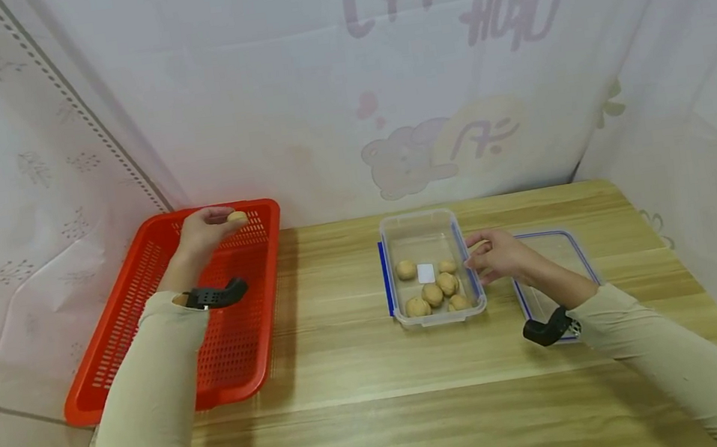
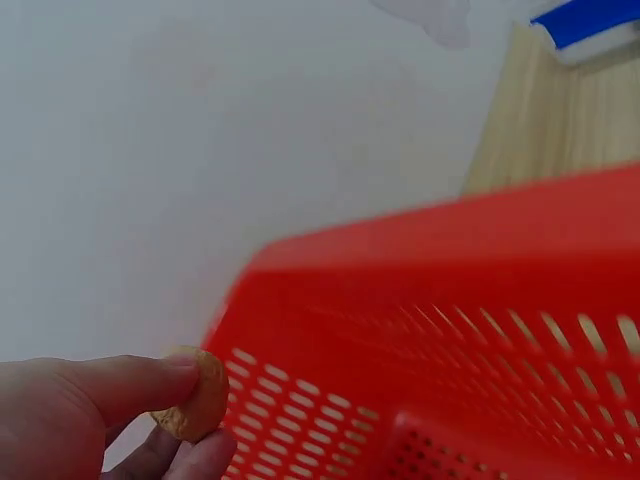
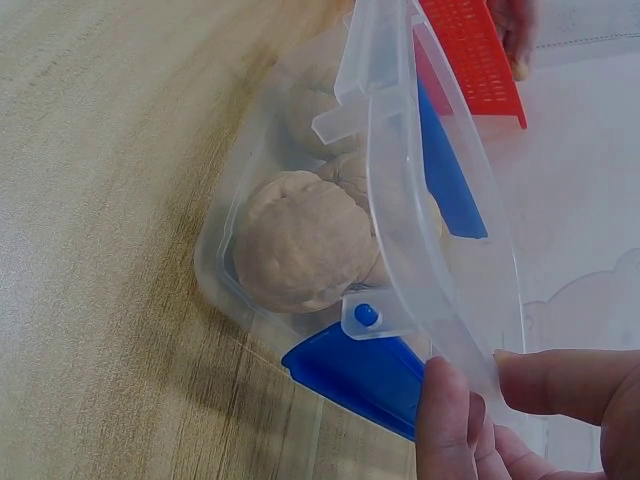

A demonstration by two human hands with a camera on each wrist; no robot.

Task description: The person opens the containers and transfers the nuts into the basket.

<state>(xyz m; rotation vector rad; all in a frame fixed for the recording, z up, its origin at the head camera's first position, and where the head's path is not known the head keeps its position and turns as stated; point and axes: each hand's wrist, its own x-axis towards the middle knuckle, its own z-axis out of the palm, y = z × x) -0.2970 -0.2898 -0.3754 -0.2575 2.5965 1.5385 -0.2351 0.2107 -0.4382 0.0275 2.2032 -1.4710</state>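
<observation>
Pinching walnut (image 1: 237, 216), wooden tabletop (image 1: 360, 442), pale backdrop (image 1: 215, 114) (printed)

Surface (image 1: 359, 435): one, pale yellowish-brown wood grain, light and dark streaks running roughly side to side, thin seam-like lines across it. Directly upon it, left to right:

1. Basket (image 1: 237, 337): red, perforated sides and base, rectangular with rounded corners, broad rim; at the left end, a shadow along its right side.
2. Container (image 1: 417, 234): clear, rectangular, uncovered, upright, blue flap (image 1: 386, 279) along its left side; mid-surface, well apart from item 1.
3. Lid (image 1: 559, 250): clear, blue-edged, lying flat, near item 2; partly hidden.
</observation>
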